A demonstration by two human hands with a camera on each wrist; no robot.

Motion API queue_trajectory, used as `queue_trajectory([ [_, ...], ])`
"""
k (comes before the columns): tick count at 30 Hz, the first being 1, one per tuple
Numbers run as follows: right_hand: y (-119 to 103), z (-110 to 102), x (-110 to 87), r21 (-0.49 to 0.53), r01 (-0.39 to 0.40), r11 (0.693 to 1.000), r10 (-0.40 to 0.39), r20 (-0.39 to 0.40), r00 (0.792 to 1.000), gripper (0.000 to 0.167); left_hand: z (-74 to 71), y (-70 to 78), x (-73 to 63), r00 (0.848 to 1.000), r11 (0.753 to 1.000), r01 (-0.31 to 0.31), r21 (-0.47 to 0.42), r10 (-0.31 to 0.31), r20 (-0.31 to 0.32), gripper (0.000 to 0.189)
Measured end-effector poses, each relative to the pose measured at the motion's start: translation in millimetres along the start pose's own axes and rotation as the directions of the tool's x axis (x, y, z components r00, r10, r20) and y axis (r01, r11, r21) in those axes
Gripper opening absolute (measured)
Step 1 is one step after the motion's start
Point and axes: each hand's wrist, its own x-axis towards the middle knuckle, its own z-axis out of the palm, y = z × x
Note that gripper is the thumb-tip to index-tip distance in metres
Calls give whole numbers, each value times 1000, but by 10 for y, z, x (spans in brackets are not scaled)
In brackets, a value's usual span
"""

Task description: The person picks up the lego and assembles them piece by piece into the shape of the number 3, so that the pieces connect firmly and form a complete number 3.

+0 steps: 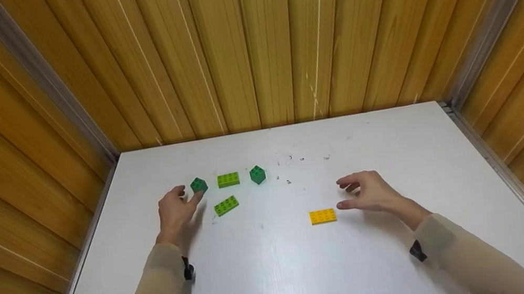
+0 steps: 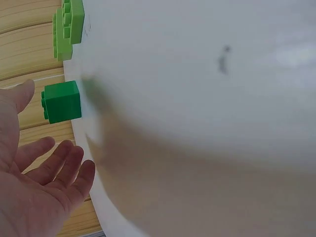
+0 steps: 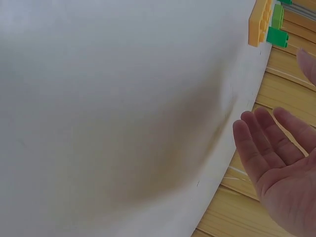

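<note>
Five bricks are seen on the white table (image 1: pixel 273 278), each lying separately; no two of them are seen to be joined, and none is held by a hand, so it may be judged that little is done so far and that the gripping of a brick is left. By the left hand (image 1: pixel 177 212), the nearer dark green brick (image 1: pixel 198 185) is approached; it is found in front of the gap between thumb and fingers, which are kept apart; in the left wrist view a space is seen beside the thumb, so no hold is judged to be made. Just beside the thumb of the right hand (image 1: pixel 371 192), the yellow brick (image 1: pixel 323 216) is placed flat; this thumb and these fingers are also spread apart, with nothing gripped. Between the two hands, an upper light green brick (image 1: pixel 228 180), a tilted light green brick (image 1: pixel 226 205) and the farther dark green brick (image 1: pixel 257 175) are left untouched.
</note>
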Motion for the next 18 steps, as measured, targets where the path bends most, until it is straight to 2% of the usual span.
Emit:
queue_trajectory([
  [7, 15, 115, -6, 38, 36, 999, -38, 36, 999, 63, 39, 31, 9, 1000, 999, 22, -25, -22, 1, 73],
  [13, 4, 193, -12, 67, 101, 993, -105, 55, 993, 59, 47, 24, 34, 1000, 999, 12, -34, -13, -9, 71],
  [18, -20, 216, -22, 61, 119, 991, -123, 74, 990, 57, 47, 34, 42, 1000, 998, 11, -61, -11, -6, 69],
])
